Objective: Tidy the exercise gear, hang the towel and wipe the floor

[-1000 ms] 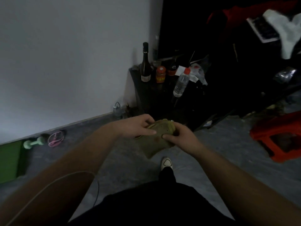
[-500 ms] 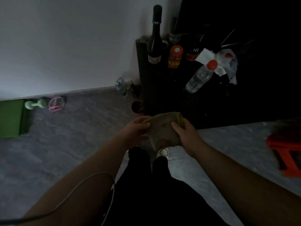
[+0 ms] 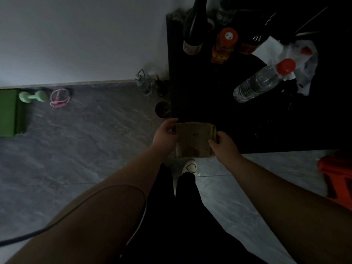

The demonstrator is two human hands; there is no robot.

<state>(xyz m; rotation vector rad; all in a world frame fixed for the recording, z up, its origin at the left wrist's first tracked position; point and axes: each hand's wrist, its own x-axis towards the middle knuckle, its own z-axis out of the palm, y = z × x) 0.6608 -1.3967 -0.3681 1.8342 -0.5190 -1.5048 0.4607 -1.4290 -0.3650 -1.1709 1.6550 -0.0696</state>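
1. Head view, far left: a green mat (image 3: 7, 112) lies flat on the grey floor (image 3: 85, 149) against the wall, with a pale green dumbbell (image 3: 32, 96) just beside it and a pink coiled skipping rope (image 3: 60, 97) next to that. The dumbbell will probably be dense for its size and best taken round the narrow middle bar; the rope is limp and could tangle, so gather it at the coil.
2. Centre: the left hand (image 3: 165, 136) is curled closed on the left edge of a folded olive-brown cloth (image 3: 194, 140), thumb over the top corner.
3. The cloth is held in the air in front of the body, over the near edge of the dark worktop (image 3: 209, 103) and above a white shoe (image 3: 189, 166). It looks soft, light and floppy, with darker blotches on its face; I judge it would sag if held at one point, so a pinch at both upper corners keeps it squared.
4. The right hand (image 3: 223, 144) is closed on the cloth's right edge, fingers wrapped over the fold.
5. Right: on the worktop a clear plastic bottle (image 3: 262, 82) with a red cap lies on its side, near standing dark bottles and crumpled white paper. An orange stool (image 3: 337, 178) stands on the floor at the right edge.
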